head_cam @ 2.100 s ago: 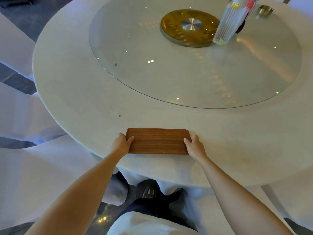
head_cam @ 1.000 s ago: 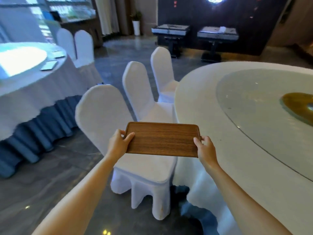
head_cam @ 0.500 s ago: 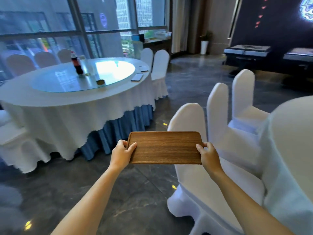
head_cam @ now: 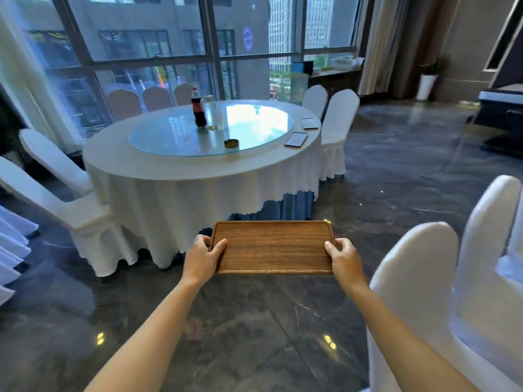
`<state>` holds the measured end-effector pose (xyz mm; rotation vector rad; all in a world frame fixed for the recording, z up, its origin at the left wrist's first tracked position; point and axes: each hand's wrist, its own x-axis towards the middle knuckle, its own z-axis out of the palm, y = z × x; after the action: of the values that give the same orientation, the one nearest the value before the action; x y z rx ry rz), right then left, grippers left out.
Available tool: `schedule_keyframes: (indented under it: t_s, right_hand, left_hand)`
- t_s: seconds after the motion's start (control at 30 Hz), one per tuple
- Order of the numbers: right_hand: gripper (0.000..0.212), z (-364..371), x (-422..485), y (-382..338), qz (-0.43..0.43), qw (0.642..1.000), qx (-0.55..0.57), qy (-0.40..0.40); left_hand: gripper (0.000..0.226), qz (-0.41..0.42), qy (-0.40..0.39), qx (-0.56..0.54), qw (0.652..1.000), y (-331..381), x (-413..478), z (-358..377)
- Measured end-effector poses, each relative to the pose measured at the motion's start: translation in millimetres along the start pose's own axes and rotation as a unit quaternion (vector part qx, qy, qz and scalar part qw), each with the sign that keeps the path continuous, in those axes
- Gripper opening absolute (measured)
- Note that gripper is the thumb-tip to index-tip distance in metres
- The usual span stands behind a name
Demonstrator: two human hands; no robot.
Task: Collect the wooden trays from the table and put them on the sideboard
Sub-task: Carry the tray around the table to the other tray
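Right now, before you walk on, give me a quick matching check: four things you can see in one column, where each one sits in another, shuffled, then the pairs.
Things:
1. wooden tray
2. cola bottle
3. potted plant
4. covered chair

Places:
A. on the glass turntable of the round table
B. close at the right edge of view
C. held in the air between the left hand and right hand
D. on the floor by the curtain, far right

Pairs: 1-C, 2-A, 3-D, 4-B
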<state>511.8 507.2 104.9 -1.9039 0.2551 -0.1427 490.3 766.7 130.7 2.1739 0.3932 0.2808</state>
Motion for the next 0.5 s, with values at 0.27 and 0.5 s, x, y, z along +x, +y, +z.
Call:
schedule_keyframes:
  t_s: [0.27,0.5]
  right_hand:
    - [0.029,52,152,-34,-0.013,1.0,0.022,-0.015]
    - [0.029,84,283,-33,0.022,1.0,0.008,0.01]
  left_hand:
    - [0.045,-0.013,0.012,0.013,1.0,27,156,33]
    - [0.045,-0.011,-0.041,0.007,0.999,41,291,94]
